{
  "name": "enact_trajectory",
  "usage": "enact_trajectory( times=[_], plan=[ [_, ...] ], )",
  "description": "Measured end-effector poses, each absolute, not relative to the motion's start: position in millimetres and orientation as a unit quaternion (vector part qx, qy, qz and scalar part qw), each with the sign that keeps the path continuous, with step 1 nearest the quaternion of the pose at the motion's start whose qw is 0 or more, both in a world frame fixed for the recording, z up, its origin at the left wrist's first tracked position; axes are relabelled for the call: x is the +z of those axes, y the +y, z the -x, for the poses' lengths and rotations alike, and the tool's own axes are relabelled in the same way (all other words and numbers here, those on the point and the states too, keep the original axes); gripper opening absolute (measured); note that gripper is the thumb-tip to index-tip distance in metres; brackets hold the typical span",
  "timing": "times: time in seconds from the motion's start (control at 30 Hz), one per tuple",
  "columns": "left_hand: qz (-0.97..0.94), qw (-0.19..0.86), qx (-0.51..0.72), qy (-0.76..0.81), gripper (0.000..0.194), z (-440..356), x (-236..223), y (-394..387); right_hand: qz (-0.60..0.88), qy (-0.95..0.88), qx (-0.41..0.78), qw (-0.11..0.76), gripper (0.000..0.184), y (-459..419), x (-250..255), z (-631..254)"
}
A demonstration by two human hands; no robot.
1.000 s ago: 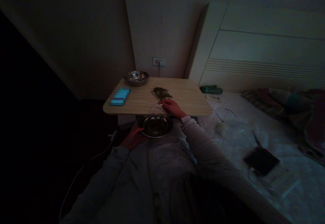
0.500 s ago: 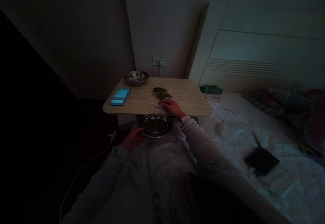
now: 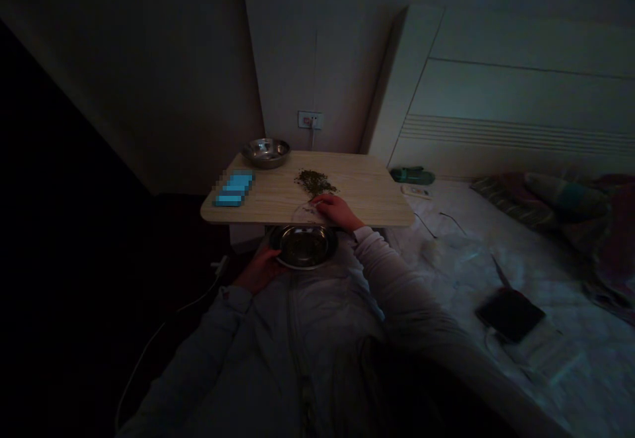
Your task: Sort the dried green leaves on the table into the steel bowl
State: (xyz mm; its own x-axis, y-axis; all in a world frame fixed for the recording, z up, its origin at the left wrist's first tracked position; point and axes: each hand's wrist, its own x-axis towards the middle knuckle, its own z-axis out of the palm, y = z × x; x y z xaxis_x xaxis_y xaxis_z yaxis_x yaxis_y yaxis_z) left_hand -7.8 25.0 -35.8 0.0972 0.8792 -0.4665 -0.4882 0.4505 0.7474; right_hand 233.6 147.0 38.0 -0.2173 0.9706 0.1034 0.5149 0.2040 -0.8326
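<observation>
My left hand [image 3: 261, 270] grips the left rim of a shiny metal bowl [image 3: 303, 266], held against the front edge of the small wooden table [image 3: 367, 183]. The bowl's inside is dark, and what lies in it is hard to make out. On the tabletop, my right hand [image 3: 337, 210] rests with bent fingers drawn together over a pale round patch [image 3: 303, 212] that bears a few dark specks. Whatever its fingertips pinch is too small to see. Just beyond them spreads a loose pile of small green-brown grains [image 3: 315, 180].
A second metal bowl [image 3: 266, 153] stands at the table's back left, behind a blurred-out phone [image 3: 235, 188]. To the right is a bed with a remote control [image 3: 417, 191], a green bottle-like object [image 3: 413, 175], a black flat object [image 3: 510, 314] and crumpled bedding [image 3: 555, 200]. A white cable [image 3: 149, 339] trails at left.
A few dark specks near the table's front edge, above the bowl, no longer show. Both hands, the bowl and the pile stay almost in place.
</observation>
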Motion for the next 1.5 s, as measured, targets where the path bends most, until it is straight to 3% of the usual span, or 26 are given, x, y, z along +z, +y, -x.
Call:
enact_trajectory(
  times=[0.2,0.5,0.83,1.13,1.5],
  plan=[
    [-0.210,0.710,0.475,0.475,0.052,8,-35,25,0.537,-0.690,0.359,0.327,0.028,144,40,-233],
    [-0.218,0.713,0.483,0.459,0.047,7,-38,25,0.550,-0.610,0.348,0.452,0.026,162,24,-241],
    [-0.219,0.714,0.482,0.458,0.056,8,-37,24,0.575,-0.631,0.316,0.414,0.032,156,31,-240],
    [-0.210,0.710,0.486,0.464,0.038,5,-31,23,0.547,-0.663,0.300,0.414,0.028,160,21,-243],
    [-0.217,0.710,0.485,0.461,0.063,9,-39,21,0.555,-0.619,0.362,0.422,0.026,151,30,-240]
  ],
)
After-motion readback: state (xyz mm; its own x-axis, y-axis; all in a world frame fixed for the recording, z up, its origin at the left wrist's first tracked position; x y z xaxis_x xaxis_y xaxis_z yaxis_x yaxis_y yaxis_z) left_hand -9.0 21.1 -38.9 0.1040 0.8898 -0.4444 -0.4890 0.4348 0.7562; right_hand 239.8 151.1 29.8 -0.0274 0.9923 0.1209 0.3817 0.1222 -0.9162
